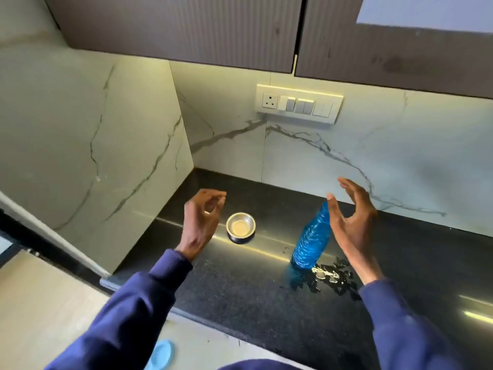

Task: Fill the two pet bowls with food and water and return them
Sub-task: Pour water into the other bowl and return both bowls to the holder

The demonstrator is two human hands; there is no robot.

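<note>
A small steel pet bowl (241,227) stands on the black granite counter (240,289), its inside pale and shiny; I cannot tell what it holds. To its right a blue plastic water bottle (310,239) stands upright. My left hand (201,222) hovers just left of the bowl with its fingers loosely curled, holding nothing that I can see. My right hand (349,222) is spread beside the bottle on its right. Its thumb is near the bottle's top, and the fingers do not grip the bottle. Only one bowl is in view.
Spilled water (330,276) lies on the counter at the bottle's foot. A marble side wall (93,142) closes the counter on the left, and a switch panel (298,104) sits on the back wall under dark upper cabinets (186,28). A blue object (160,355) lies on the floor below.
</note>
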